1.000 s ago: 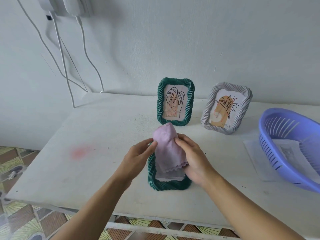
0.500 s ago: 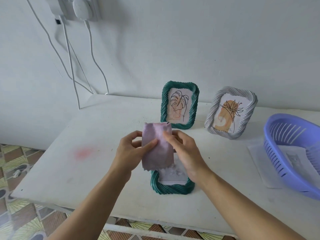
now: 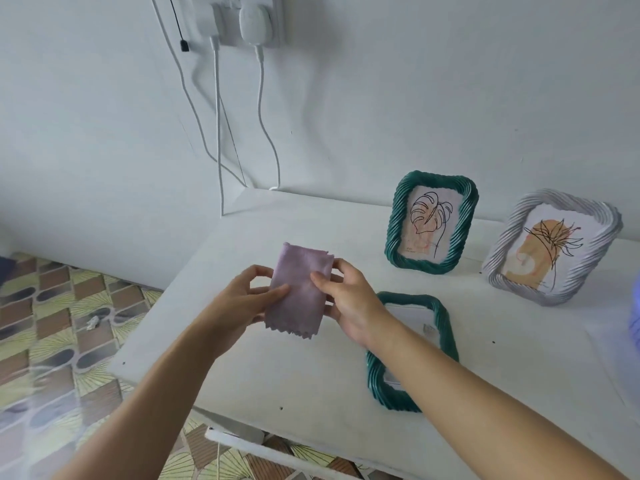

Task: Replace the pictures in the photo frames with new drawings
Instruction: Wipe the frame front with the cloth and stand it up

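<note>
Both grips are up over the bench [image 3: 311,375] with a lilac cloth [image 3: 299,289] held between them.
- Left grip [image 3: 242,299]: thumb on the front face, fingers behind, pinching the cloth's left edge.
- Right grip [image 3: 349,303]: thumb and forefinger pinching the right edge, other fingers curled behind.
- Cloth: hangs folded, zigzag hem at the bottom.
- Flat frame [image 3: 446,327]: green, lies on the bench just right of the cloth, partly under the right forearm. Insert looks white, detail unreadable.
- Green frame [image 3: 464,233]: stands at the back near the wall, leaf line drawing inside.
- Grey frame [image 3: 498,258]: stands just right of it, plant drawing on orange.
- Far right: purple basket [image 3: 635,313] edge, paper sheet [image 3: 613,358] beside it.
- Wall: chargers [image 3: 254,19] plugged in, cables hanging down.
</note>
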### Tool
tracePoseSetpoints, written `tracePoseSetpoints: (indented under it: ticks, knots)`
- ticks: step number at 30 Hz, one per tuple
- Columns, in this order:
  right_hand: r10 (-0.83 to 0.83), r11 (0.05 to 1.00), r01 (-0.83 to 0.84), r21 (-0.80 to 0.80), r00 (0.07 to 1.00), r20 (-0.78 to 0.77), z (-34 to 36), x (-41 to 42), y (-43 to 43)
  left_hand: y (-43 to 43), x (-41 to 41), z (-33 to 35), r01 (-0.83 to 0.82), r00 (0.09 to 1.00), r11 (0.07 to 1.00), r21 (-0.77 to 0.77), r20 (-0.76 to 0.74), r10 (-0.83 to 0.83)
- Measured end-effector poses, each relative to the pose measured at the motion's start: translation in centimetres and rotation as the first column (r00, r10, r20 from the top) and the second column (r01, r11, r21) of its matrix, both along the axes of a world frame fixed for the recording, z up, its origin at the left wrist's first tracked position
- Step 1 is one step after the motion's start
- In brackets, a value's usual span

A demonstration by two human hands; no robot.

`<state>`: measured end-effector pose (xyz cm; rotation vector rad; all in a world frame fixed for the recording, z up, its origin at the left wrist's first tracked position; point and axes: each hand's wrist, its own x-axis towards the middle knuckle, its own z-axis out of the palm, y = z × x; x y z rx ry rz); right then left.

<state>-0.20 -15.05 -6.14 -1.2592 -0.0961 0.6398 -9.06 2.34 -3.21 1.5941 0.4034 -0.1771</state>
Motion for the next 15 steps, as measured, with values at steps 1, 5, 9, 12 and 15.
tracePoseSetpoints:
  ticks: [1,5,9,12,15]
  knots:
    - [0.008,0.997,-0.005,-0.072,0.999,0.037,-0.5,0.1,0.8,0.8,-0.1,-0.3,-0.019,1.0,0.999,0.028,-0.006,0.019]
    - [0.076,0.937,-0.01,-0.35,0.982,0.176,-2.2,0.5,3.6,3.6,-0.5,-1.6,-0.069,0.997,0.984,0.165,-0.017,0.073]
    - [0.203,0.805,0.065,-0.589,0.904,0.377,-3.5,0.8,5.2,5.0,-0.4,-3.2,-0.086,0.994,0.924,0.374,-0.033,0.106]
    - [0.315,0.709,0.174,-0.683,0.788,0.528,-4.0,1.0,5.0,5.3,-0.1,-4.2,-0.015,0.999,0.799,0.601,-0.018,0.032]
    - [0.4,0.661,0.248,-0.708,0.682,0.612,-4.5,1.2,4.5,5.5,0.3,-4.5,0.023,0.999,0.666,0.746,0.009,-0.045]
